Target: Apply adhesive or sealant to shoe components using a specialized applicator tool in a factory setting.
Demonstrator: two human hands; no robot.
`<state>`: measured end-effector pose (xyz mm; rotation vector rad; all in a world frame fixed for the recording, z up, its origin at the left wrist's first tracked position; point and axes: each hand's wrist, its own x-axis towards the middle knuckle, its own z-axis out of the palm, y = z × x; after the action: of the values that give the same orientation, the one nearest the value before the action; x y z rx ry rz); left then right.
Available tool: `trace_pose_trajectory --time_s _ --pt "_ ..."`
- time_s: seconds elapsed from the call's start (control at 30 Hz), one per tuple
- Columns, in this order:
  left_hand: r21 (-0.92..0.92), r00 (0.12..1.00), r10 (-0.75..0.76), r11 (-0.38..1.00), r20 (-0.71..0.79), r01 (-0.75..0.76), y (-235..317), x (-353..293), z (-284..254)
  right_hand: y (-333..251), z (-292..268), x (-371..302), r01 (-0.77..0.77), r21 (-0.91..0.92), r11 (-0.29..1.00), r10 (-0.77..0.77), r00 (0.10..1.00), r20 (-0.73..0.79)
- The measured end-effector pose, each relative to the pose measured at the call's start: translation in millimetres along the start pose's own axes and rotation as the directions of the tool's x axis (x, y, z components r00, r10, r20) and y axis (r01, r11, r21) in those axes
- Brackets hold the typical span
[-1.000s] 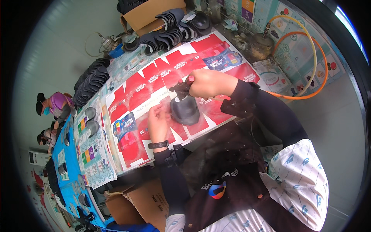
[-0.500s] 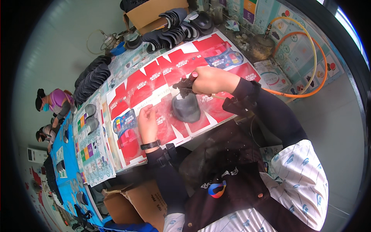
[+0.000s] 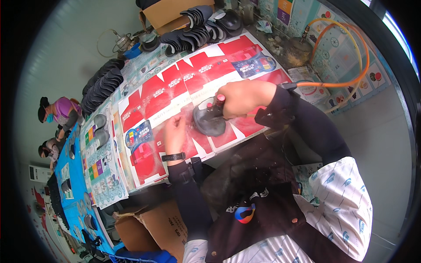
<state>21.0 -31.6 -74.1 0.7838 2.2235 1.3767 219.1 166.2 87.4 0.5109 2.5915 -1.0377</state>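
My right hand is closed around a dark, residue-coated spray gun with red knobs, held low over a black curved moulded piece. The gun and my fingers hide part of that piece's upper side. It lies on a flattened red and white printed cardboard sheet. Left of the piece and apart from it, my left hand has its fingers curled in toward the thumb, and nothing shows in them.
Stacks of black moulded pieces line the table's far side, with another row at far left. Orange and yellow hoses loop on the right from a metal pot. Two people work at a blue table on the left.
My right hand has brought the spray gun down and toward me, over the black piece. My left hand has shifted slightly to the right and away from me. The orange hose has swung higher.
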Motion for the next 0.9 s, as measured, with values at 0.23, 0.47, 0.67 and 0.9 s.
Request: trace_pose_trajectory --time_s 0.23,0.47,0.67,0.9 --pt "-0.119 0.985 -0.014 0.992 0.169 0.035 -14 5 15 -1 -38 -55 -0.061 0.115 0.991 0.073 0.993 -0.098" --pt "-0.195 0.992 -0.063 0.977 0.108 0.084 -16 12 8 9 -15 -39 0.049 0.144 0.988 -0.036 0.995 -0.088" --pt "-0.001 1.0 0.002 1.0 0.004 -0.002 -4 9 -6 13 16 -12 0.193 -0.003 0.981 -0.186 0.943 -0.275" --pt "-0.019 0.992 -0.019 1.0 0.125 0.022 -7 11 5 18 8 -24 0.238 -0.107 0.965 -0.253 0.956 -0.151"
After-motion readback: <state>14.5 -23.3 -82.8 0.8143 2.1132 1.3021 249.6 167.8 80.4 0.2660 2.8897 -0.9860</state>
